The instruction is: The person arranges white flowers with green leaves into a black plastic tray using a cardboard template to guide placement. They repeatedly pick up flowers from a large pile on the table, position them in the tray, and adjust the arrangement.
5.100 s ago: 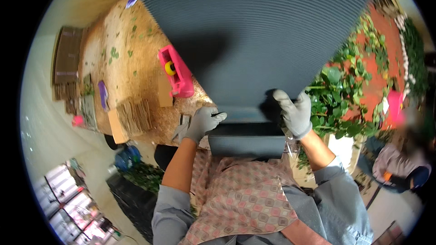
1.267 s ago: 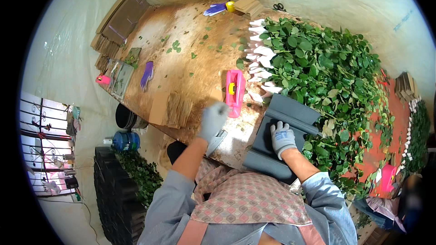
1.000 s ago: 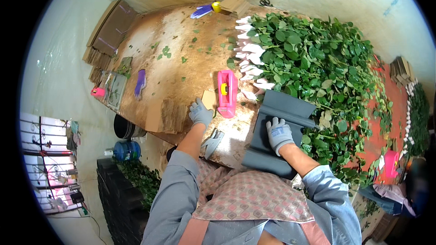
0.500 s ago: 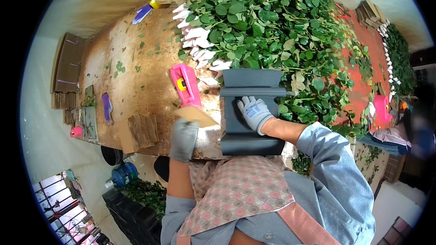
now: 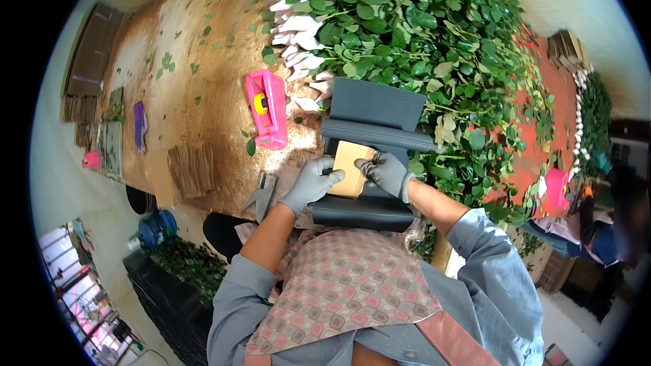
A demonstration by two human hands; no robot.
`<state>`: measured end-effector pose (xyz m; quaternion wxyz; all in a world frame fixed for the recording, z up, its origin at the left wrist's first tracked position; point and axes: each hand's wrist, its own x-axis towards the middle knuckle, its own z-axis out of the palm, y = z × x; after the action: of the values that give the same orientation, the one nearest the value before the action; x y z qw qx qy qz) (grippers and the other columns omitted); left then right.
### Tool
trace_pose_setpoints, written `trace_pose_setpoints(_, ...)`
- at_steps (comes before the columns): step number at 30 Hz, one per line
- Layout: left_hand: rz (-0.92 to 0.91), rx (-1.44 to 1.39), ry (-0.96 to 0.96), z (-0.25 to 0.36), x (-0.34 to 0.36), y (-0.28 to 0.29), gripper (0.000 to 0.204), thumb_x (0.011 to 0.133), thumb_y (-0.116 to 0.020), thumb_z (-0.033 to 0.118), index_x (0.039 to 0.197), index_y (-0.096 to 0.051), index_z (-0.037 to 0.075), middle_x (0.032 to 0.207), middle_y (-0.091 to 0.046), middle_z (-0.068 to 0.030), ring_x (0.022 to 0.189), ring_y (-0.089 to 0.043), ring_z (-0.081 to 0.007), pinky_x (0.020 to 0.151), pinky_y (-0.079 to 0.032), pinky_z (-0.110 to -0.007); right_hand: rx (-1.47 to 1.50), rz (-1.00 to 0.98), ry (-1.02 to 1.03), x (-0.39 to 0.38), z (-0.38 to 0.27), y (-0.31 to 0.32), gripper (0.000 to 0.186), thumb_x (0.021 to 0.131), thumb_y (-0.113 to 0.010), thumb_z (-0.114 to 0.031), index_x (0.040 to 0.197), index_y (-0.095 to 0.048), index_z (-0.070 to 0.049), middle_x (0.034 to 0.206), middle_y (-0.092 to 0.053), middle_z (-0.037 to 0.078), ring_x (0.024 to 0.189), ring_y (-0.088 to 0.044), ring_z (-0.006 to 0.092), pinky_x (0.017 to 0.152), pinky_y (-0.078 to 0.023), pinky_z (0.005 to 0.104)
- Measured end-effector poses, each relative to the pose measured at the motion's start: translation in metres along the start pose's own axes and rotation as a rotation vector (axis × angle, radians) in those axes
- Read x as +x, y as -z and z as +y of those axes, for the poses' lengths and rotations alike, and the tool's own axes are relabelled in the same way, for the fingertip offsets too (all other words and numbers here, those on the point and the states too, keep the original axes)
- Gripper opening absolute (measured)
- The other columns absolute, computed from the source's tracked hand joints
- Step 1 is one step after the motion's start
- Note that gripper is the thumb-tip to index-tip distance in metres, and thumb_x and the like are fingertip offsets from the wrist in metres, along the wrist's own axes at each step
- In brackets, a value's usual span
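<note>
A tan piece of folded cardboard (image 5: 348, 171) lies over a dark grey ribbed mat (image 5: 377, 103) at the table's front edge. My left hand (image 5: 313, 183), in a grey glove, grips the cardboard's left side between thumb and fingers. On its right edge my gloved right hand (image 5: 386, 175) is closed with bent fingers. The mat's ribbed strip runs just beyond both hands. To the left of the mat stands a pink tape dispenser (image 5: 270, 110) with a yellow core. Beyond the mat lies a heap of leafy rose stems (image 5: 407, 34), their heads in white wraps (image 5: 298, 32) facing left.
Stacked cardboard pieces (image 5: 190, 171) stand at the table's front left. A purple glove (image 5: 140, 126) lies farther left, near bundled cardboard (image 5: 91, 54). A second pink dispenser (image 5: 557, 187) is at the right. A blue water bottle (image 5: 157, 228) stands below the table.
My left hand has brought the cardboard rightward onto the mat. My right hand, flat on the mat before, now holds the cardboard's right edge. The view has shifted slightly.
</note>
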<state>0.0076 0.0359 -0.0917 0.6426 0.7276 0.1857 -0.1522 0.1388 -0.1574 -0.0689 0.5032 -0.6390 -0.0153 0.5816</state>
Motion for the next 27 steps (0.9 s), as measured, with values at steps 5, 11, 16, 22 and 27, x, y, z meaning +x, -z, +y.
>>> trace_pose_setpoints(5,0.113,-0.216,0.067,-0.008,-0.010,0.003,0.031,0.094,-0.069,0.018,0.116,-0.068,-0.004,0.113,-0.071,-0.0110,0.102,-0.065,-0.0157,0.092,-0.052,-0.031,-0.355,0.266,-0.027,0.011,-0.006,0.002,0.036,0.098,-0.067,-0.034,0.105,-0.070,0.001,0.076,-0.066,0.008,0.058,-0.062,0.0121,0.046,-0.048,0.0258)
trace_pose_setpoints(11,-0.260,0.340,-0.102,0.074,-0.055,0.027,0.045,0.092,-0.068,0.036,0.123,-0.065,0.003,0.119,-0.066,-0.0173,0.107,-0.066,-0.0312,0.094,-0.052,-0.038,-1.001,0.350,0.274,0.037,0.015,-0.001,0.031,0.095,-0.062,-0.032,0.110,-0.071,-0.006,0.096,-0.073,0.018,0.092,-0.069,0.0387,0.083,-0.053,0.0439)
trace_pose_setpoints(16,-0.476,0.772,-0.117,0.085,-0.049,-0.003,0.065,0.087,-0.068,0.037,0.136,-0.048,0.000,0.138,-0.051,-0.0245,0.113,-0.060,-0.0425,0.097,-0.049,-0.046,-1.146,0.426,0.217,0.018,-0.015,-0.013,0.033,0.093,-0.058,-0.036,0.109,-0.073,-0.011,0.102,-0.073,0.019,0.097,-0.069,0.0398,0.087,-0.054,0.0470)
trace_pose_setpoints(22,-0.475,0.839,-0.120,0.064,-0.037,-0.011,0.070,0.086,-0.063,0.033,0.142,-0.041,-0.003,0.147,-0.043,-0.0302,0.119,-0.056,-0.0472,0.102,-0.046,-0.048,-1.203,0.441,0.252,0.009,-0.014,-0.018,0.035,0.095,-0.054,-0.037,0.102,-0.076,-0.011,0.096,-0.074,0.017,0.094,-0.070,0.0367,0.085,-0.054,0.0510)
trace_pose_setpoints(27,-0.510,0.891,-0.101,0.063,-0.033,-0.013,0.067,0.087,-0.063,0.032,0.144,-0.045,0.004,0.150,-0.042,-0.0287,0.123,-0.056,-0.0440,0.103,-0.046,-0.047,-1.131,0.395,0.796,-0.061,-0.110,-0.043,0.027,0.095,-0.059,-0.032,0.097,-0.059,-0.005,0.087,-0.067,0.018,0.080,-0.067,0.0387,0.072,-0.053,0.0495)
